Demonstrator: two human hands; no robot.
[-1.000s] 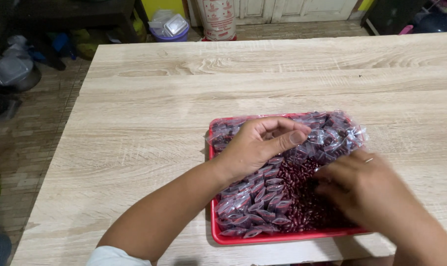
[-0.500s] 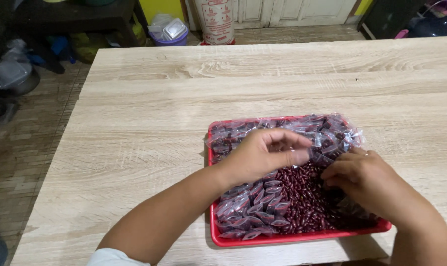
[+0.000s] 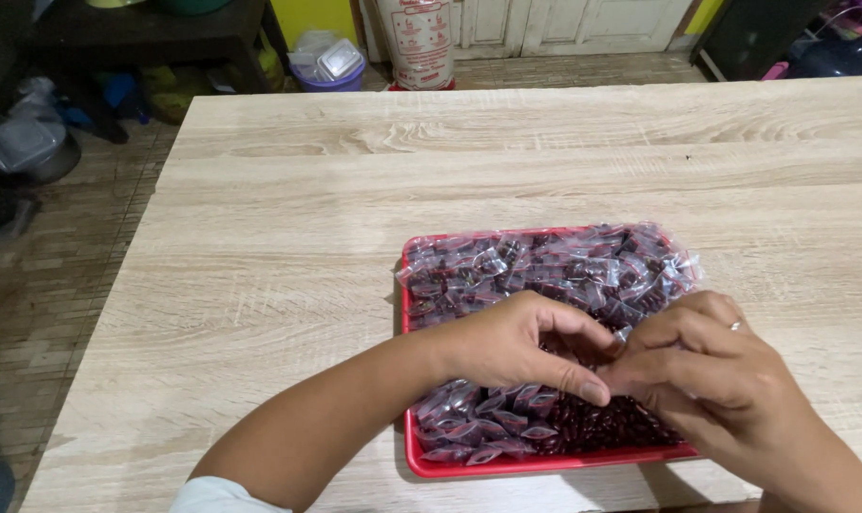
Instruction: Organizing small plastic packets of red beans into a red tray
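Note:
A red tray (image 3: 404, 313) sits on the light wooden table (image 3: 288, 237), near its front edge. It holds several small clear plastic packets (image 3: 555, 266) of dark red beans along its back and left sides, and loose dark red beans (image 3: 612, 427) at the front right. My left hand (image 3: 512, 347) and my right hand (image 3: 707, 366) meet over the middle of the tray, fingertips pinched together on a small clear packet (image 3: 622, 334) that is mostly hidden between them. A ring shows on my right hand.
Beyond the table's far edge stand a white printed sack (image 3: 417, 43), a purple tub with clear containers (image 3: 328, 65) and a dark low shelf (image 3: 136, 28). Clutter lies on the tiled floor at left (image 3: 22, 152).
Both hands drew back toward me and came together over the tray's middle, fingertips now touching. The view shifted, so the tray sits lower right.

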